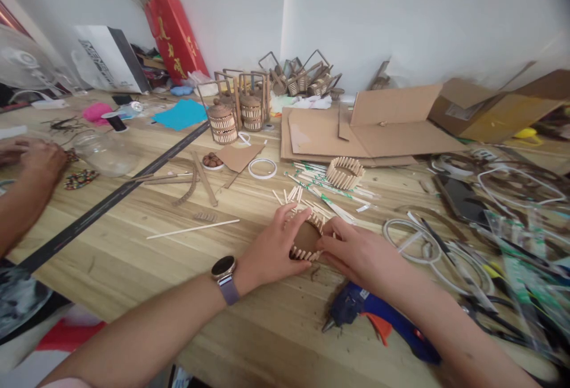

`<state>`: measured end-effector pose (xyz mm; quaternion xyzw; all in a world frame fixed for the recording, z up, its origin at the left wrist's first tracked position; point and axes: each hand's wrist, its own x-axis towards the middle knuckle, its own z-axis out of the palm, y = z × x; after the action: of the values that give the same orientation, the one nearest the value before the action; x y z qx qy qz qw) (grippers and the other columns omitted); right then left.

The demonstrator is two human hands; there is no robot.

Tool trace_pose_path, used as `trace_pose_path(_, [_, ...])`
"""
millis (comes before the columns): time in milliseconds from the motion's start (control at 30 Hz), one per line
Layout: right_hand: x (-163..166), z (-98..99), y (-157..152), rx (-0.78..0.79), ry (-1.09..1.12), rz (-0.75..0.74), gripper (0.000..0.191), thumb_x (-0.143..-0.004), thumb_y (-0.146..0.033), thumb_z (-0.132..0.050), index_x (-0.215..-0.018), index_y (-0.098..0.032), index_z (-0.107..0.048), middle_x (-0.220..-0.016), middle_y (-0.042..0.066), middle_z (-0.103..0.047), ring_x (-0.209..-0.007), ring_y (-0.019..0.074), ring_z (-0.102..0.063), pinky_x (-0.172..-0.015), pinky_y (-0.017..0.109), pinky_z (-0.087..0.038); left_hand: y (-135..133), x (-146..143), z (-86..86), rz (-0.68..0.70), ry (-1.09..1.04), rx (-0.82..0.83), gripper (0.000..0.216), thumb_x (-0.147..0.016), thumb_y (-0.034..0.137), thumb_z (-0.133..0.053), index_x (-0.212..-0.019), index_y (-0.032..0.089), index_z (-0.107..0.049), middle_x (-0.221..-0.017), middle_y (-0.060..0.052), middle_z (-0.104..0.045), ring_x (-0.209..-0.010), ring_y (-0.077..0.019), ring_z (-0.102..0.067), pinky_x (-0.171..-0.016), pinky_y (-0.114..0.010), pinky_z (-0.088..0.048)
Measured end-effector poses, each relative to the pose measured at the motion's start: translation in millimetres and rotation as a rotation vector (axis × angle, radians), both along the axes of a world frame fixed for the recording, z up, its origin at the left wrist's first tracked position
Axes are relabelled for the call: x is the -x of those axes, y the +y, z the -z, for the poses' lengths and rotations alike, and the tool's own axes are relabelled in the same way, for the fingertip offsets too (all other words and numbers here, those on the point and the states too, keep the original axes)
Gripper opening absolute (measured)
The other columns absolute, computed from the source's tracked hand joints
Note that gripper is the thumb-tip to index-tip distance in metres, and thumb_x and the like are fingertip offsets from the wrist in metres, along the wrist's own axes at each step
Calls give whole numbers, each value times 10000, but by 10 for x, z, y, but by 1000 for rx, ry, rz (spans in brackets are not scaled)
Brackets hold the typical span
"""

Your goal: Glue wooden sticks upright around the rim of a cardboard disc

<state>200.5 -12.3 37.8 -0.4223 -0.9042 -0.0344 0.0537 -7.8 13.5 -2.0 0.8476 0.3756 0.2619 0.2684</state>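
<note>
A small round basket wall of short upright wooden sticks (305, 255) on a brown cardboard disc sits on the table in front of me. My left hand (271, 251) is curved round its left side, thumb at the near edge and fingers over the far edge. At the right rim, my right hand (356, 251) is closed in a pinch against the sticks; what lies between its fingertips is hidden. Loose short sticks (294, 194) lie just behind the basket. Below my right forearm rests a blue glue gun (351, 305) with an orange trigger.
A second stick ring (345, 172) stands behind, among paper-wrapped sticks. Finished lidded baskets (222, 122) and flattened cardboard (325, 133) are farther back. Cables and wrappers (521, 269) crowd the right. Another person's hand (40, 159) is at left, by beads and a clear jar (104, 153).
</note>
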Motion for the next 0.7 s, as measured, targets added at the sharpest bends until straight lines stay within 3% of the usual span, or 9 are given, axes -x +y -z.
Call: trace_pose_path(700, [-33, 99, 34, -56, 85, -48, 179, -925, -182, -486, -759, -213, -544, -872, 17, -569, -605, 125, -520, -549, 234, -351, 8, -11, 7, -15, 9, -23, 1033, -650, 250, -848, -1467, 320, -220, -1482, -132, -251, -1352, -338, -385, -1125, -544, -362])
